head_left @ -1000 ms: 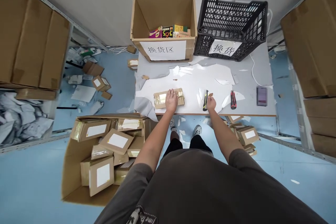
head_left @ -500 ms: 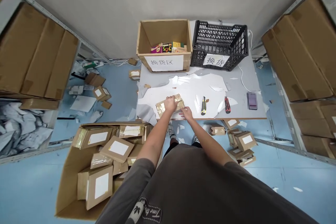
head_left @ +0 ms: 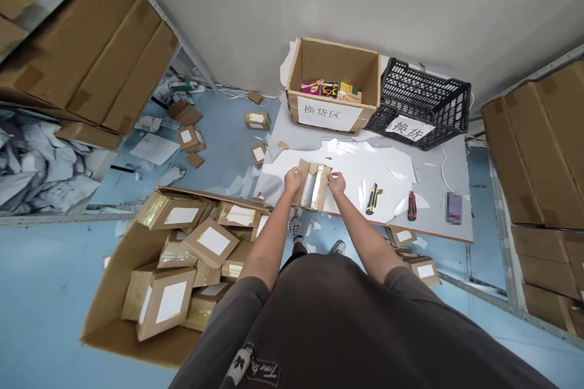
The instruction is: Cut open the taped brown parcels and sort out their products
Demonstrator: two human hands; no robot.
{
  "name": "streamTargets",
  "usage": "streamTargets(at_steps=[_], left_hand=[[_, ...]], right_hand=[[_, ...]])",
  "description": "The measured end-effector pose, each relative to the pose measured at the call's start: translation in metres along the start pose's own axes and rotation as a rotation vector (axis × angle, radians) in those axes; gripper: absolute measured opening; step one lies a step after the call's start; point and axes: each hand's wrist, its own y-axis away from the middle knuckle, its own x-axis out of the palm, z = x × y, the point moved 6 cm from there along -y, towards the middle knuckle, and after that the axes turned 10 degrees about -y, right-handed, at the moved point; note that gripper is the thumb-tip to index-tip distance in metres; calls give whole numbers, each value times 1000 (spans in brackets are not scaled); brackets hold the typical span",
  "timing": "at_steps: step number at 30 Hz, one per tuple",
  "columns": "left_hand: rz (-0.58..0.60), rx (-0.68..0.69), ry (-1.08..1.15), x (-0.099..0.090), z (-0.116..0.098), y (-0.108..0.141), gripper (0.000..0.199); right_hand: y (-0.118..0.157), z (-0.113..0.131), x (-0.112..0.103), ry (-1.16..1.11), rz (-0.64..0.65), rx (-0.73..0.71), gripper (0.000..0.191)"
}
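The left hand (head_left: 292, 180) and right hand (head_left: 336, 183) grip opposite flaps of the small carton (head_left: 320, 188), seemingly to spread it open on the table (head_left: 438, 219).

Dark grey short-sleeved shirt (head_left: 347, 316) with lettered patch (head_left: 263, 371).

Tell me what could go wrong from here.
The opened box sits at the table's front edge, so a tug from your left hand or right hand might tip it off. The yellow-and-black cutter lies nearby; it could nick you if its blade, which I can't make out, is exposed.
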Motion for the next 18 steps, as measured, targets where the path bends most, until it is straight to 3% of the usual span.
streamTargets(at_steps=[3, 5, 8, 10, 15, 18], left_hand=[[-160, -59, -43, -15, 28, 6, 46], [-198, 38, -144, -15, 26, 15, 43], [-72, 306, -253, 4, 8, 35, 39], [-10, 407, -273, 16, 1, 49, 38], [72, 453, -254, 32, 10, 76, 20], [170, 466, -254, 36, 14, 82, 22]], right_hand=[[6, 11, 9, 27, -69, 81, 58], [18, 23, 19, 76, -74, -2, 69], [39, 34, 32, 194, -19, -156, 88], [47, 30, 28, 182, 0, -187, 92], [43, -9, -12, -39, 46, -131, 88], [38, -34, -23, -66, 43, -129, 87]])
